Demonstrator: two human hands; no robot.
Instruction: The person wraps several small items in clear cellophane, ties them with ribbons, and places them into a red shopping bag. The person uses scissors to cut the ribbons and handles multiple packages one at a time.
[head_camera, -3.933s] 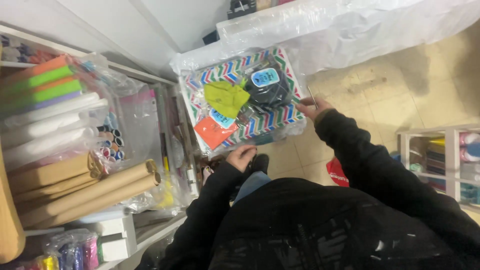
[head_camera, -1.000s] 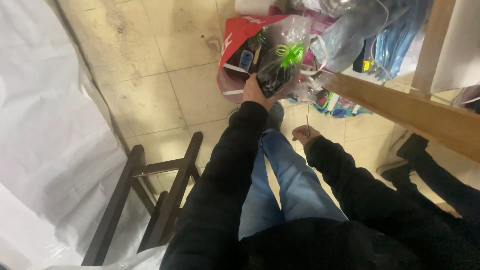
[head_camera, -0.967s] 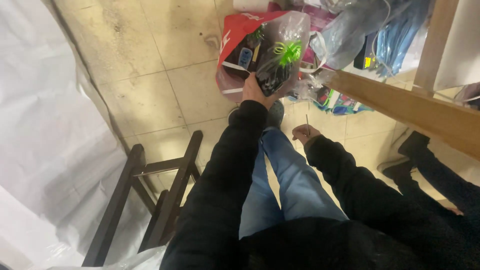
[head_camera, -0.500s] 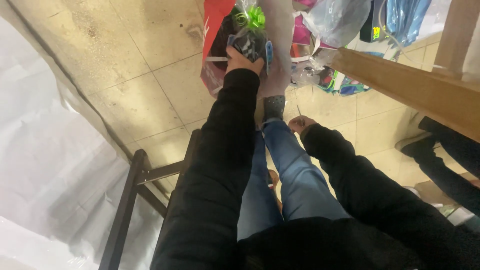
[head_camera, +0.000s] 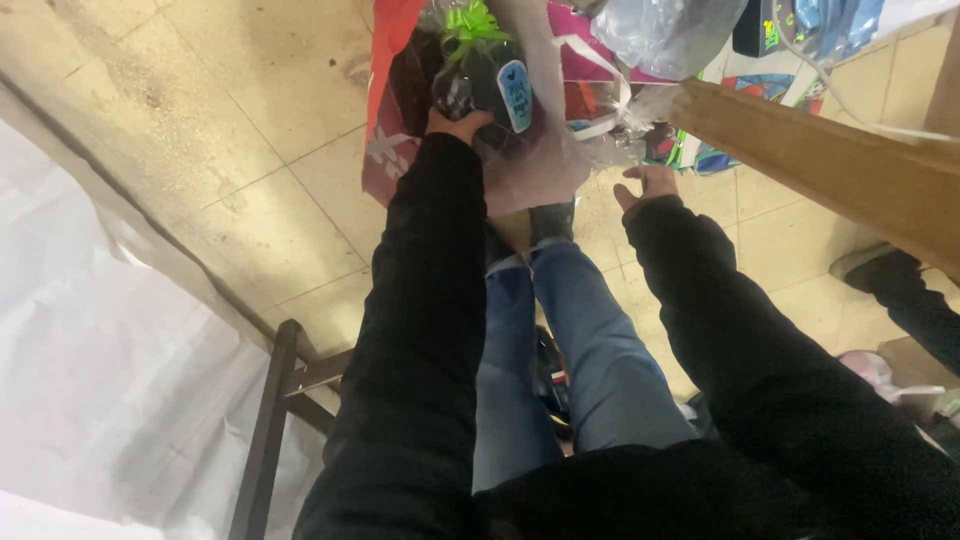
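At the far left, a white sheet (head_camera: 90, 400) is seen covering the near-left corner of the scene, with a dark metal frame (head_camera: 265, 430) standing just beside its right edge on the tiled floor (head_camera: 200, 130).

Right of the frame, a black sleeve is extended toward the far side. The left hand (head_camera: 455, 125) is closed on the near edge of a cellophane-wrapped gift pack (head_camera: 490, 80); only the knuckles and wrist are visible, the fingers being hidden in the wrapping. The gift pack is located at the far centre of the scene, above the floor, and is held against a red bag (head_camera: 385, 110) on its left side. A green ribbon bow (head_camera: 470, 20) is seated on top of the pack, and a pale blue tag (head_camera: 515, 95) is fixed to its front. Dark contents are visible through the wrapping but cannot be identified.

Below the pack, legs in blue jeans (head_camera: 580, 350) are seen between the two sleeves.

Further right, the right hand (head_camera: 645, 185) is held open with fingers spread, just beside the lower right corner of the pack; contact with it cannot be confirmed. Beyond this hand, a wooden board (head_camera: 820, 160) runs diagonally toward the right edge. Other clear-wrapped packages (head_camera: 670, 35) are stacked at the far right, behind the board.
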